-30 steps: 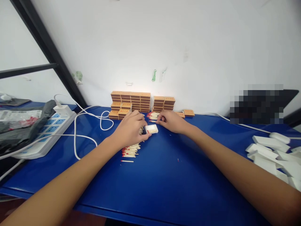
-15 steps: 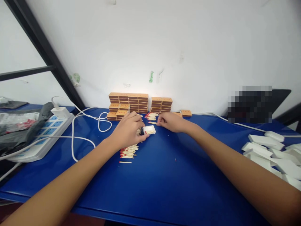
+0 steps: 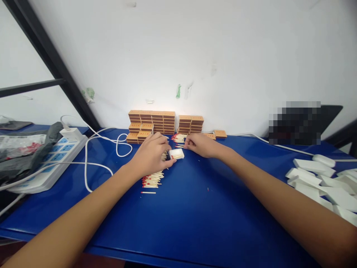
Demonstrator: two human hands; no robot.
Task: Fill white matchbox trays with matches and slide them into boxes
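My left hand (image 3: pixel 153 154) grips a small white matchbox tray (image 3: pixel 180 152) between thumb and fingers. The tray is tilted up, and a few matches lie inside it. Across from it, my right hand (image 3: pixel 199 144) is closed in a pinch at the stick ends of a couple of matches (image 3: pixel 179 146) with red heads pointing left. Just behind those is a pile of red-headed matches (image 3: pixel 180 137). A larger match pile (image 3: pixel 153 180) spreads beneath and in front of my left hand, which partly hides it. One single match (image 3: pixel 148 192) lies nearer the front.
Stacked matchboxes (image 3: pixel 163 123) line the wall, with a shorter stack (image 3: pixel 191 123) beside them and a few low boxes (image 3: pixel 220 134) farther right. White empty trays (image 3: pixel 314 167) are heaped at right. A power strip (image 3: pixel 61 152) and white cables (image 3: pixel 86 163) occupy the left.
My right fingertips have moved slightly left along the matches near the back pile. My left hand and the tray stay nearly where they were.
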